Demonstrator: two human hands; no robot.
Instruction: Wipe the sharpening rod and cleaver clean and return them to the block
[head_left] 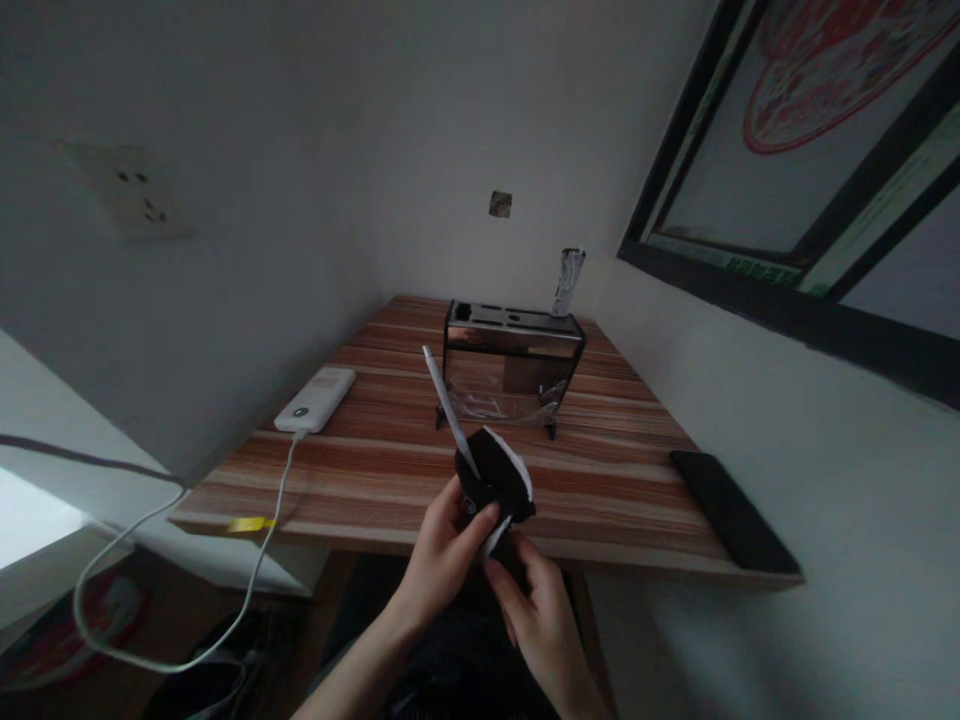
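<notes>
In front of my chest, at the table's front edge, both hands hold a soft black pouch-like piece with a white edge. My left hand grips its left side, thumb across the front. My right hand pinches its lower right part, where a bit of white shows between the hands. A slim white stick, pen-like, leans up and left out of the black piece; its lower end is hidden. Behind it stands a knife rack with a metal slotted top, black frame and clear wrap. One plastic-wrapped handle sticks up from it.
A white power bank with a white cable lies on the left of the striped wooden table. Yellow tape marks the front edge. A black phone lies at the right edge. Walls stand left, behind and right.
</notes>
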